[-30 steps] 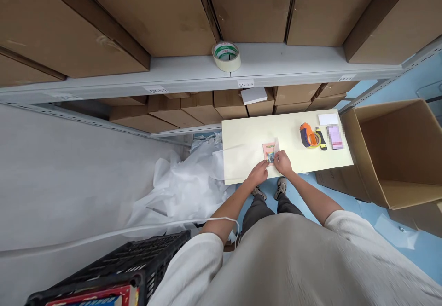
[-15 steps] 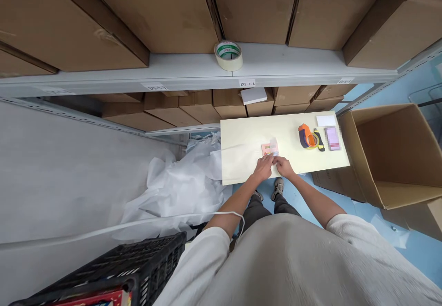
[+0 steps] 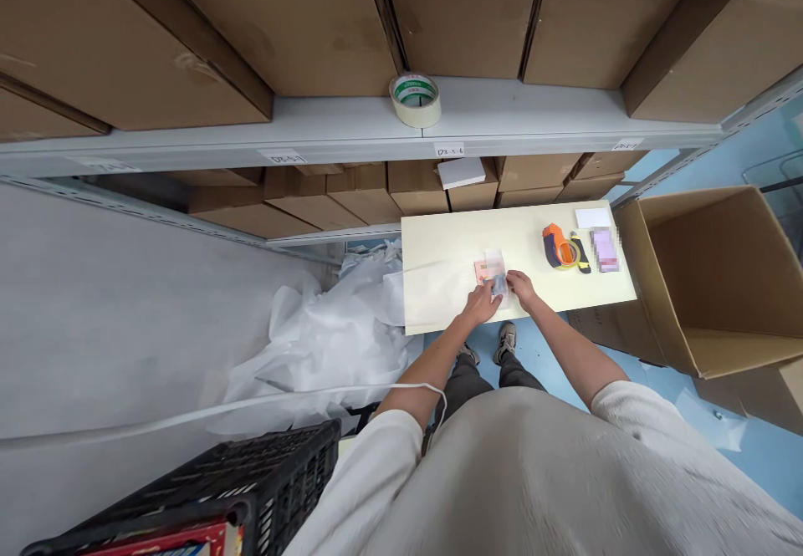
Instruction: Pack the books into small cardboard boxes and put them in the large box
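Observation:
A small orange-pink printed packet [image 3: 482, 270] lies flat near the front middle of the cream table [image 3: 439, 267]. Over its right part is a pale translucent wrapping sheet [image 3: 494, 260] that reaches past the packet's far edge. My left hand [image 3: 482, 302] rests on the near side of both, fingers stretched out and thumb apart. At the right edge of the sheet, my right hand [image 3: 522, 288] has its fingertips pinched together on it; the exact grip is too small to see clearly.
Right of the hands lie an orange tape dispenser [image 3: 554, 245], a yellow-and-black cutter [image 3: 580, 255], a purple stack [image 3: 605, 250] and a white card [image 3: 591, 218]. A large open carton [image 3: 721, 280] adjoins the table. White foam sheets [image 3: 332, 339] heap leftward; a black crate [image 3: 288, 472] stands nearer.
My right hand has moved slightly right and away from my left hand, to the sheet's right edge. My left fingers have spread, and more of the packet and sheet shows between the hands.

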Motion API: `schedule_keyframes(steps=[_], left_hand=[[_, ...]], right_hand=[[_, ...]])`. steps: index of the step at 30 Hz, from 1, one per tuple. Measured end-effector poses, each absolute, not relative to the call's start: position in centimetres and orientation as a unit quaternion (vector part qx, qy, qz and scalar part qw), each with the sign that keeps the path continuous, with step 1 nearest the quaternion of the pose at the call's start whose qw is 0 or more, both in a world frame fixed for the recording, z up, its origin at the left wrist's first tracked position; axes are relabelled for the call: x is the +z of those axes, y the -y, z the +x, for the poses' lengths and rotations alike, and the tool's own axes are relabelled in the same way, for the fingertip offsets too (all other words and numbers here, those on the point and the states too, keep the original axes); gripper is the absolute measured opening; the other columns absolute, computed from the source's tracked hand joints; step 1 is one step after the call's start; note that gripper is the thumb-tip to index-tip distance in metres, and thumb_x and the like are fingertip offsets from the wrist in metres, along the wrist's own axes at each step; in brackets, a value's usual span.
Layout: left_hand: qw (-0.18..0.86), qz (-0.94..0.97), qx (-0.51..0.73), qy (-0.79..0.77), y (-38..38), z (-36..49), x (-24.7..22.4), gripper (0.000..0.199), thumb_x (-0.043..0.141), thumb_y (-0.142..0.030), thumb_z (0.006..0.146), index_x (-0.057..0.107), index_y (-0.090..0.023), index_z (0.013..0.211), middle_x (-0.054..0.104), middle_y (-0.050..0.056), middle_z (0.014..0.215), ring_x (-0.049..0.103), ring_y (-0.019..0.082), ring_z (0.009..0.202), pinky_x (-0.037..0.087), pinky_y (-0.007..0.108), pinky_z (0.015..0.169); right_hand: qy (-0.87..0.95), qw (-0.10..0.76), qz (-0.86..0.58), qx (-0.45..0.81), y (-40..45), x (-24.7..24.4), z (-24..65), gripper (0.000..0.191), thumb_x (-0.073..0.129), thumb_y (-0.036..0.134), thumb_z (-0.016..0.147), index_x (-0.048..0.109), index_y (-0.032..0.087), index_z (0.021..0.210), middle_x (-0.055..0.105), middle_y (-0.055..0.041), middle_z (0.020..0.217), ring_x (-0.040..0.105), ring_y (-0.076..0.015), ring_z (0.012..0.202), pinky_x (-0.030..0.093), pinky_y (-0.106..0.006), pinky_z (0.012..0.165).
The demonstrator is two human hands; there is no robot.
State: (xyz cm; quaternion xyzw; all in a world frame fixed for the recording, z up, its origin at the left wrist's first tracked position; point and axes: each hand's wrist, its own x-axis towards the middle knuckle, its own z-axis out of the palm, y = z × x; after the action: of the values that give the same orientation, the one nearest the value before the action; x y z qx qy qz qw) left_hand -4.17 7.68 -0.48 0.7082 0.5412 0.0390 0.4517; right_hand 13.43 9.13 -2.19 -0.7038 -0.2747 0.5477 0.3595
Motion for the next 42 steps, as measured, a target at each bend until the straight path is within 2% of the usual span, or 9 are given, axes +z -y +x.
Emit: schedule_keyframes(steps=[3,7,10,14,19,25,30,35,42], left_hand=[[0.457,0.663,0.085,-0.587,-7.8,-3.9,0.1,0.041,0.062,-0.046,0.104,0.053,-0.026,0.139,0.071,0.013,0.140,0.064,0.034,0.136,0.047,0.048,0.112],[0.485,0.608,0.169,-0.605,-7.8,-4.4,0.8,0.035,0.069,-0.043,0.100,0.056,-0.028,0.128,0.072,0.009,0.139,0.074,0.027,0.118,0.054,0.040,0.100],[0.491,0.582,0.219,-0.610,-7.8,-5.5,1.2,0.032,0.073,-0.039,0.098,0.057,-0.027,0.123,0.075,0.008,0.131,0.076,0.024,0.105,0.056,0.035,0.091],[0.477,0.534,0.267,-0.645,-7.7,-7.8,0.9,0.017,0.063,-0.027,0.101,0.058,-0.027,0.116,0.077,0.005,0.114,0.076,0.022,0.098,0.056,0.034,0.089],[0.462,0.470,0.270,-0.702,-7.9,-10.7,-0.8,0.020,0.053,-0.018,0.099,0.060,-0.026,0.115,0.075,0.003,0.098,0.074,0.022,0.089,0.056,0.034,0.086],[0.450,0.464,0.226,-0.729,-8.7,-12.8,-3.3,0.026,0.051,-0.014,0.094,0.067,-0.025,0.111,0.076,0.005,0.104,0.073,0.023,0.103,0.056,0.035,0.097],[0.392,0.503,0.178,-0.749,-9.0,-13.3,-4.1,0.026,0.056,-0.014,0.090,0.073,-0.022,0.108,0.075,0.011,0.105,0.070,0.030,0.115,0.055,0.040,0.102],[0.429,0.485,0.157,-0.746,-8.6,-13.3,-3.9,0.040,0.057,-0.013,0.090,0.068,-0.021,0.128,0.077,0.011,0.119,0.071,0.029,0.116,0.056,0.038,0.100],[0.484,0.538,0.181,-0.666,-8.8,-10.8,-3.1,0.036,0.057,-0.009,0.088,0.073,-0.022,0.118,0.079,0.008,0.121,0.075,0.026,0.114,0.058,0.040,0.106]], right_hand=[[0.231,0.353,-0.691,0.587,-9.1,-1.1,12.5,0.041,0.068,0.051,0.070,0.070,0.023,0.100,0.074,-0.0037,0.093,0.068,-0.0213,0.090,0.054,-0.033,0.079],[0.244,0.371,-0.678,0.585,-9.0,0.4,11.1,0.038,0.070,0.054,0.075,0.072,0.024,0.098,0.073,-0.0033,0.093,0.068,-0.0198,0.089,0.053,-0.031,0.077],[0.248,0.380,-0.643,0.617,-9.2,1.3,9.8,0.035,0.072,0.053,0.078,0.074,0.024,0.097,0.074,-0.0042,0.097,0.069,-0.0188,0.087,0.055,-0.031,0.079],[0.262,0.362,-0.602,0.662,-9.7,1.5,7.8,0.035,0.069,0.053,0.082,0.076,0.024,0.101,0.078,-0.0058,0.105,0.073,-0.0197,0.094,0.054,-0.030,0.082],[0.297,0.328,-0.673,0.593,-9.7,-0.3,6.1,0.028,0.068,0.044,0.078,0.073,0.025,0.098,0.079,-0.0044,0.105,0.070,-0.0213,0.101,0.055,-0.033,0.087],[0.319,0.280,-0.722,0.546,-9.5,-2.3,5.3,0.029,0.062,0.032,0.070,0.069,0.025,0.097,0.076,-0.0021,0.100,0.069,-0.0226,0.095,0.057,-0.037,0.092],[0.326,0.266,-0.744,0.519,-9.7,-2.7,4.9,0.032,0.060,0.031,0.071,0.069,0.025,0.101,0.076,-0.0034,0.102,0.070,-0.0240,0.099,0.057,-0.038,0.094],[0.340,0.255,-0.753,0.502,-9.7,-3.1,5.0,0.037,0.059,0.031,0.071,0.069,0.025,0.106,0.076,-0.0031,0.104,0.069,-0.0237,0.099,0.056,-0.038,0.096],[0.352,0.279,-0.760,0.470,-10.0,-3.4,8.1,0.040,0.058,0.034,0.070,0.068,0.024,0.107,0.075,-0.0045,0.105,0.069,-0.0241,0.100,0.057,-0.039,0.097]])
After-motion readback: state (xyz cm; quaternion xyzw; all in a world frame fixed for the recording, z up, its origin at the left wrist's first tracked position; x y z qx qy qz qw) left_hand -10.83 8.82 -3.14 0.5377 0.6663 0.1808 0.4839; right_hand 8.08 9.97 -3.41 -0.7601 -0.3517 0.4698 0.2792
